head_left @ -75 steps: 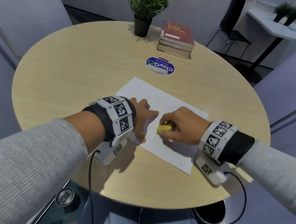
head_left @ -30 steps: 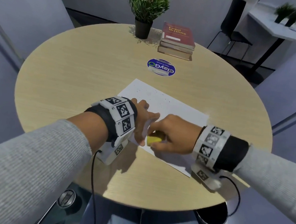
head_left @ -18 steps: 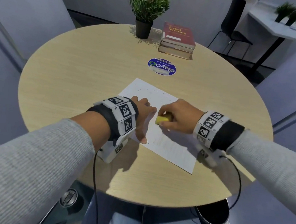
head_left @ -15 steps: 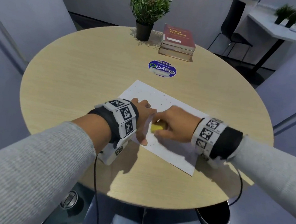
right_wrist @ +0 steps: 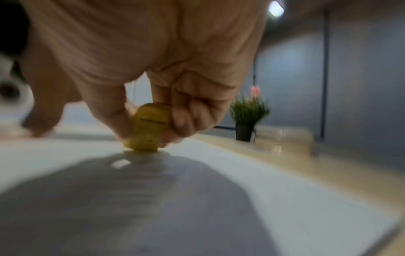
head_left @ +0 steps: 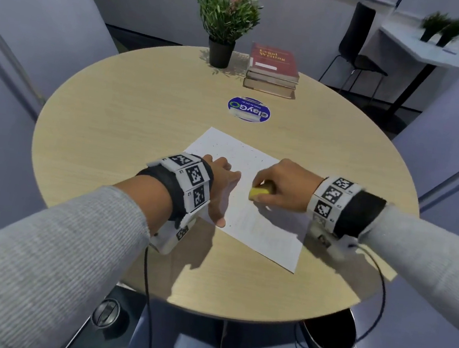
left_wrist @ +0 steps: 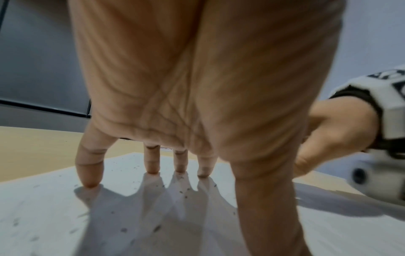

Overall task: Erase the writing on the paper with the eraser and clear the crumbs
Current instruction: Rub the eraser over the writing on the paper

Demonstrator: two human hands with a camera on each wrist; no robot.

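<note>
- On the near half of the round table (head_left: 114,122), we see the paper (head_left: 262,228) lying flat and at a slant, one corner pointing away from us.
- Our right hand (head_left: 286,185) pinches the yellow eraser (head_left: 260,193) between thumb and curled fingers; the right wrist view shows its lower end touching the sheet, though that picture is blurred.
- Our left hand (head_left: 222,190) has a released grip: straight, spread fingers (left_wrist: 88,166) press their tips on the paper's left part, and the thumb reaches toward us along the sheet.
- Dark crumbs (left_wrist: 181,192) are scattered over the paper around the left fingertips and toward its far corner.
- We cannot make out any writing clearly; only faint marks show on the near part of the sheet.
- Beyond the paper, a round blue sticker (head_left: 248,109) lies on the table.
- At the far edge, a black pot (head_left: 220,52) holds a green plant (head_left: 228,15) with pink flowers.
- Just beside the pot, to the right, stands a stack of books (head_left: 273,72), a red one on top.
- Both wrists wear bands with black-and-white markers (head_left: 194,175).
</note>
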